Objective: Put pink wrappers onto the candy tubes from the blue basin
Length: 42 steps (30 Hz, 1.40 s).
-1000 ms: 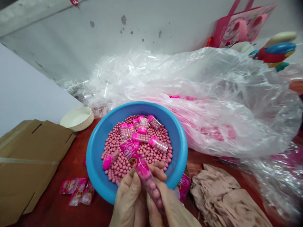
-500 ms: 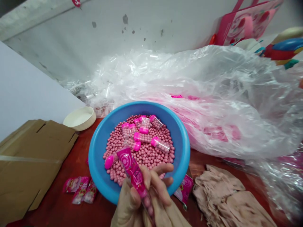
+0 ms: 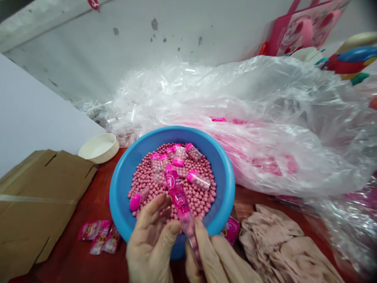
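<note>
Pressing its thumb against a pink tube [image 3: 181,202], the left hand [image 3: 150,247] has its other fingers loosely spread. The right hand [image 3: 212,259] grips the tube's lower, bead-filled end. The tube hangs over the near rim of a blue bowl [image 3: 118,192] of pink beads [image 3: 203,198], its long axis tilted and its wrapped end pointing away and slightly left. The red table [image 3: 88,204] bears flattened cardboard [image 3: 38,196], a cream dish [image 3: 98,147], pink wrappers [image 3: 100,237], a beige cloth [image 3: 282,243] and clear plastic bags [image 3: 265,129] against a grey wall [image 3: 88,51].
</note>
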Each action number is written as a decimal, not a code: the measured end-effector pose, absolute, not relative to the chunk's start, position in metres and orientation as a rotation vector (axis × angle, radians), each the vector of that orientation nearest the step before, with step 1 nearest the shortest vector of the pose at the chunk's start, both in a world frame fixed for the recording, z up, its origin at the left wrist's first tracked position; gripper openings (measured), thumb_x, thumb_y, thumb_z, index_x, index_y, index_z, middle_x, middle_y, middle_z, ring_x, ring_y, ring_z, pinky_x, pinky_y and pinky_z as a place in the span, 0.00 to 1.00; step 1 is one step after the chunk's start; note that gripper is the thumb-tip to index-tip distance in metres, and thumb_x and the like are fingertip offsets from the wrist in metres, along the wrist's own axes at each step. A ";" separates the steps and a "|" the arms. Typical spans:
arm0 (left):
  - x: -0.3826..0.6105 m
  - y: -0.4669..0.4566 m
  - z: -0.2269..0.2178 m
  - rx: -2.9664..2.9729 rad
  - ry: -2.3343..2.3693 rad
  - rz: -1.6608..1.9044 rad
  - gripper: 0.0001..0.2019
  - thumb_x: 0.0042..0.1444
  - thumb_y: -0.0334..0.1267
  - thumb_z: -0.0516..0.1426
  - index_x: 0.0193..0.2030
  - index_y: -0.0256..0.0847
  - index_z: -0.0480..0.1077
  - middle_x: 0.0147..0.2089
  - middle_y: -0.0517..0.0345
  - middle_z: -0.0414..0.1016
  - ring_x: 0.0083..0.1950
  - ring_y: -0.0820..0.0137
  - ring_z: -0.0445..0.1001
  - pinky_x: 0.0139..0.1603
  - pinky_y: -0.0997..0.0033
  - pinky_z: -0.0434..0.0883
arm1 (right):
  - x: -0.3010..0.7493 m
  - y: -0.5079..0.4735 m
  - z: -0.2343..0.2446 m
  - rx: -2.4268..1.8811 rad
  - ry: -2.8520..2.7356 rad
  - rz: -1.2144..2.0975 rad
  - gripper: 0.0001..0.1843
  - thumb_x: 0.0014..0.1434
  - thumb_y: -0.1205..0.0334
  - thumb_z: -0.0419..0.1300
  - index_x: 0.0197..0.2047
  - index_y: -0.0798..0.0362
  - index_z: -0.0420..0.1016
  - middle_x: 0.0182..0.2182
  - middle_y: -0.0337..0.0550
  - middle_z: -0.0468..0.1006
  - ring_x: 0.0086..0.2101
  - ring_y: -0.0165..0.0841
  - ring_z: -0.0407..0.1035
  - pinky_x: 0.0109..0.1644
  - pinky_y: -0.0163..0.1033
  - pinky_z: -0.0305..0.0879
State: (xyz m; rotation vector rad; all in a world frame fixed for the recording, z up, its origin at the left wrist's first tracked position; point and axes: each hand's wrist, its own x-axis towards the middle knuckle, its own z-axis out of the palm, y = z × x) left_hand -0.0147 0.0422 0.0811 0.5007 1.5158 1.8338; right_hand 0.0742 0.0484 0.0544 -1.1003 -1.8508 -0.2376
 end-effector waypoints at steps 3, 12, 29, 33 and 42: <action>-0.030 0.038 0.080 1.032 1.787 1.872 0.12 0.44 0.28 0.66 0.35 0.49 0.78 0.36 0.67 0.82 0.39 0.73 0.78 0.42 0.81 0.73 | 0.080 0.056 0.067 -1.050 -1.944 -0.293 0.10 0.58 0.66 0.58 0.40 0.60 0.79 0.18 0.37 0.76 0.16 0.25 0.69 0.23 0.31 0.64; -0.061 0.041 0.093 2.221 1.898 1.333 0.13 0.51 0.23 0.60 0.42 0.41 0.74 0.38 0.60 0.80 0.46 0.72 0.74 0.52 0.76 0.69 | 0.095 0.067 0.078 -0.928 -2.218 -0.452 0.13 0.61 0.73 0.53 0.42 0.63 0.79 0.25 0.45 0.81 0.22 0.31 0.75 0.28 0.35 0.70; -0.053 0.049 0.105 1.185 1.889 1.397 0.05 0.50 0.40 0.62 0.32 0.49 0.80 0.29 0.62 0.82 0.32 0.69 0.78 0.32 0.76 0.74 | 0.088 0.066 0.069 -0.985 -2.171 -0.335 0.15 0.61 0.73 0.51 0.48 0.57 0.75 0.39 0.54 0.82 0.34 0.40 0.79 0.34 0.38 0.76; -0.046 0.055 0.101 0.625 1.585 1.453 0.05 0.42 0.40 0.67 0.27 0.43 0.79 0.24 0.63 0.79 0.24 0.75 0.73 0.27 0.81 0.71 | 0.079 0.061 0.056 -1.013 -2.032 -0.254 0.15 0.60 0.70 0.55 0.50 0.52 0.75 0.41 0.48 0.82 0.37 0.38 0.78 0.38 0.37 0.76; -0.027 0.056 0.098 0.266 1.357 1.670 0.09 0.30 0.36 0.72 0.22 0.46 0.79 0.21 0.66 0.80 0.20 0.77 0.74 0.23 0.82 0.72 | 0.089 0.069 0.058 -1.060 -1.845 0.457 0.25 0.63 0.55 0.54 0.60 0.59 0.66 0.49 0.53 0.77 0.45 0.40 0.75 0.43 0.34 0.75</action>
